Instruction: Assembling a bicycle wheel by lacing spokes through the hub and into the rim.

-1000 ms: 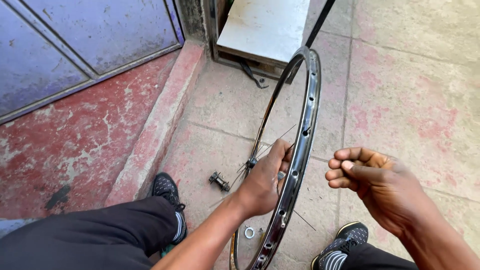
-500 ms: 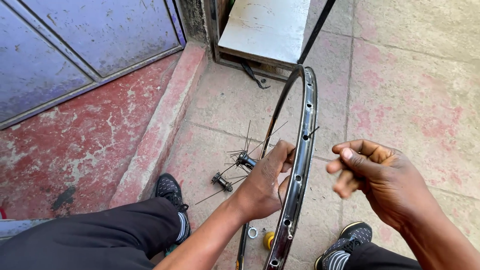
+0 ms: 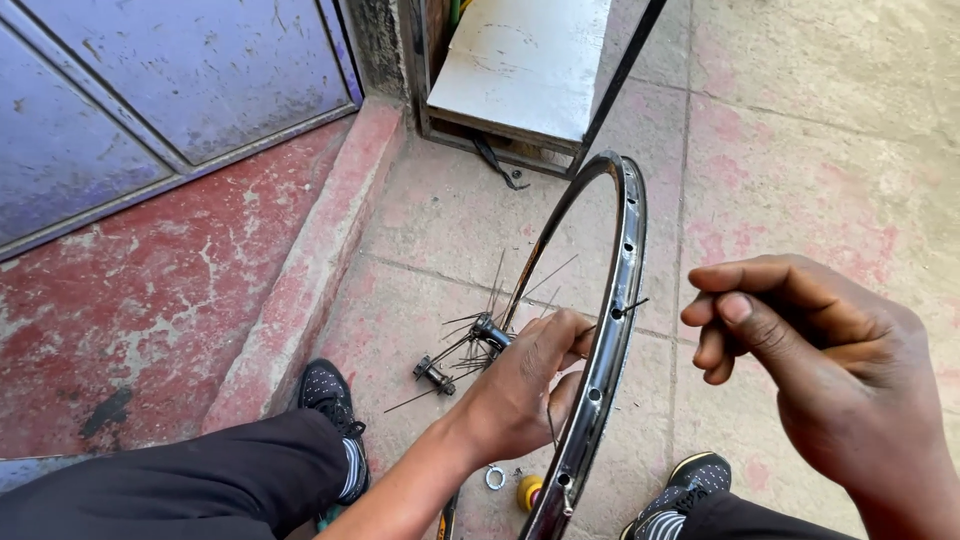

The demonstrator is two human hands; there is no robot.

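Since half a second ago my right hand has drifted a little outward and up from the bicycle rim, its fingers curled in and pressed together, thumb against forefinger as if pinching something tiny; I cannot tell whether anything sits between them. My left hand stays wrapped around the rim from the inner side, fingers closed on the metal just below a spoke that pokes through one of the rim holes. That spoke's tip points out toward my right hand, so the line that matters runs across the rim: spoke end on the outer face, right hand just beside it and slightly lower, left hand steadying from inside. I hold the rim upright on edge, its long oval running away from me toward the white board leaning in the wooden frame by the wall. Through the rim, on the pink concrete floor, lies the hub with loose spokes fanning out, and a smaller axle piece beside it. Near my shoes sit a small washer and a yellow cap. To my left is the blue metal door.
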